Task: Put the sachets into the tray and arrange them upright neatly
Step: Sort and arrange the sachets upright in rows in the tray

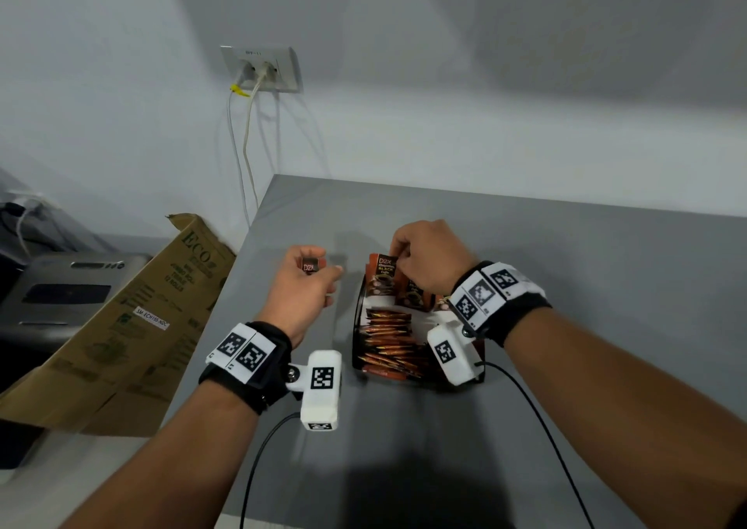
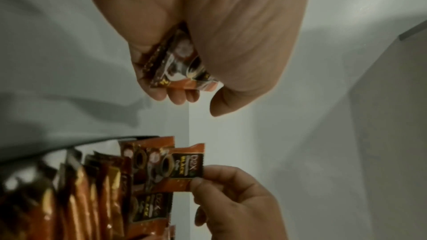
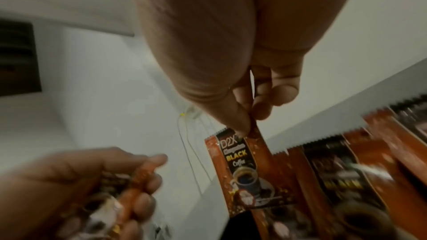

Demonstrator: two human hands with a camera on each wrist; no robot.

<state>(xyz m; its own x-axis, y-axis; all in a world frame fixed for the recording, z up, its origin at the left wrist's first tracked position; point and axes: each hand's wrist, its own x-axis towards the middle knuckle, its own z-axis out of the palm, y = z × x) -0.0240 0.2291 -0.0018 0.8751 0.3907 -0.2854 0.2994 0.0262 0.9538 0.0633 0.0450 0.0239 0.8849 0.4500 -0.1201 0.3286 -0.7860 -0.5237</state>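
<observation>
Two hands work over a black plastic rack (image 1: 355,338) on a grey table (image 1: 586,306). Left wrist view: the left hand (image 2: 231,34) clasps a bundle of orange-brown coffee sachets (image 2: 182,65), apparently kept aside. Right wrist view: the right hand (image 3: 208,43) pinches the top of one upright orange-brown sachet (image 3: 238,167) in the rack, probably to pull it out.

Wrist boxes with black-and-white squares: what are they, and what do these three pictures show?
No machine here: a person works with bare hands. The white boxes are cameras strapped to the wrists, looking along the fingers; they give the two close pictures. The wide picture comes from a head camera. On the grey table stands a black rack of coffee sachets. The left hand grips a bunch of them; the right hand pinches the top of one sachet in the rack. A cardboard box is at the left.
</observation>
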